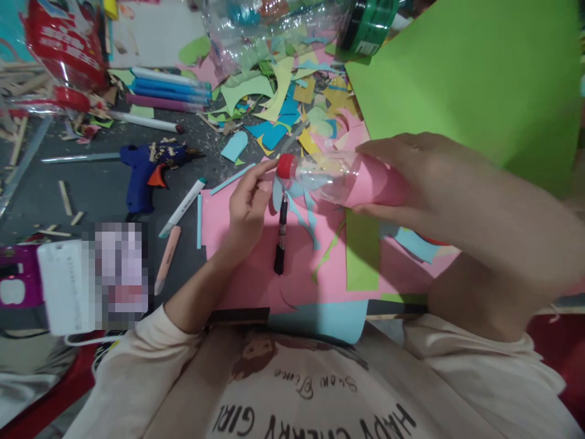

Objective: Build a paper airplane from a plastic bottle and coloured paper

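My right hand [402, 174] is wrapped around the wide end of a clear plastic bottle [326, 177], where pink paper [372, 180] covers it. The bottle lies sideways, its red cap [286, 166] pointing left. At the cap's left edge are the fingertips of my left hand [249, 204]; its fingers are apart, and whether they press on the cap I cannot tell. Below the cap, a black pen [281, 235] rests on a pink sheet [242, 268]. Light blue paper cut-outs [306, 219] lie under the bottle.
A blue hot glue gun [139, 174] lies at left, with markers [183, 207] beside it. Paper scraps [278, 116] cover the back middle. A large green sheet [466, 79] spans the back right. A red-labelled bottle [68, 46] and a phone-like white device [66, 286] are at left.
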The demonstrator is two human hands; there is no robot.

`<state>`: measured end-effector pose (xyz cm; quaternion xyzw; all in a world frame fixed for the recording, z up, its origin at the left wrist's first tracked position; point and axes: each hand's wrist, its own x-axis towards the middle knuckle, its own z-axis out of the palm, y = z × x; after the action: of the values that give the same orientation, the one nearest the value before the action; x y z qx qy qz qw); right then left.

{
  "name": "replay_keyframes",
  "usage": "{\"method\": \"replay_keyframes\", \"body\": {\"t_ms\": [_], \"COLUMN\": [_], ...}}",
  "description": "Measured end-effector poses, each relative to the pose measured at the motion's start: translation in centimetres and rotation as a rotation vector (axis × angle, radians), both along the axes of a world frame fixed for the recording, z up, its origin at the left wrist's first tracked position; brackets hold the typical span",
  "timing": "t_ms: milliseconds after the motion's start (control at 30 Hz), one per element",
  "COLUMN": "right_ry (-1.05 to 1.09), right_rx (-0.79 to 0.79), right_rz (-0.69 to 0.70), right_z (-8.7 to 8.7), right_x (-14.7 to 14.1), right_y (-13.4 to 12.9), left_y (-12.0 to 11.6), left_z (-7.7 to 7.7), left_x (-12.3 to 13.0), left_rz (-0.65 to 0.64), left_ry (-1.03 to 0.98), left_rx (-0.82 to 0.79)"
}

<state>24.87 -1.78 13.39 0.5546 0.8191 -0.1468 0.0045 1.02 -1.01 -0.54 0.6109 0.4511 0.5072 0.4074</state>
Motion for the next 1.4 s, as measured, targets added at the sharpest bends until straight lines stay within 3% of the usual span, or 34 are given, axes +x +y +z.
{"method": "replay_keyframes", "body": {"t_ms": [300, 500, 767, 967, 1400], "right_ry": [-0.018, -0.079, 0.004, -0.019, -0.011], "right_rx": [0.002, -0.05, -0.011, -0.004, 0.024], "right_rz": [0.038, 0.045, 0.015, 0.016, 0.019], "right_z": [-0.2, 0.2, -0.3, -0.1, -0.6], "right_x": [-1.7, -2.2, -1.6, -1.5, -1.1], "right_y": [-0.3, -0.1, -0.2, -0.2, 0.4], "left_y": [0.3, 0.4, 0.3, 0.4, 0.8], "left_z": [-0.9, -0.8, -0.5, -0.3, -1.8], "left_x": [-1.0, -1.1, -0.4, -0.6, -1.2], "left_rz": [-0.078, -0.025, 0.017, 0.035, -0.048], "left_ry": [0.005, 0.032, -0.058, -0.014, -0.06], "left_rx": [0.001, 0.025, 0.097, 0.118, 0.073]}}
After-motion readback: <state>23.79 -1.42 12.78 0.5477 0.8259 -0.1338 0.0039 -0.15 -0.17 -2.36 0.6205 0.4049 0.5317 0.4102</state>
